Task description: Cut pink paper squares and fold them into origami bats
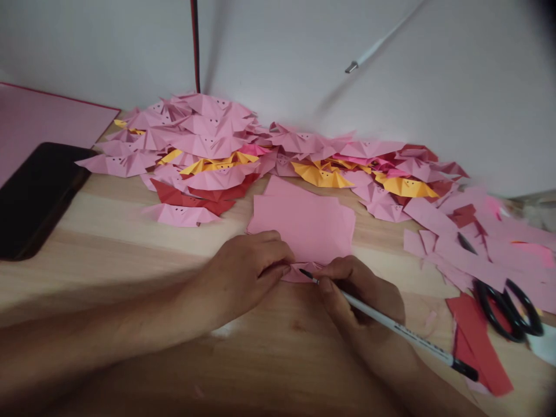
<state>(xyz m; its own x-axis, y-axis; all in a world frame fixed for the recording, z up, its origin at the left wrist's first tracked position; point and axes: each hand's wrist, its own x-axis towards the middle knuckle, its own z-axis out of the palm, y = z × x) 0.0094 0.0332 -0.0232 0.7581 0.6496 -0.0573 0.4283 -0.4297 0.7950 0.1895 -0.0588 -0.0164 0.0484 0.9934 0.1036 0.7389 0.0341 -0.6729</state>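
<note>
My left hand (247,266) presses its closed fingertips on a small folded pink paper piece (299,272) on the wooden table (108,231). My right hand (356,292) grips a white pen (403,331) with a black tip, and the tip touches the folded piece. Just beyond the hands lies a stack of flat pink paper sheets (304,223).
A long heap of folded pink, yellow and red paper figures (226,150) runs along the white wall. A black phone (37,194) and a pink sheet (39,119) lie at left. Black scissors (506,304) sit among pink and red paper scraps (478,243) at right.
</note>
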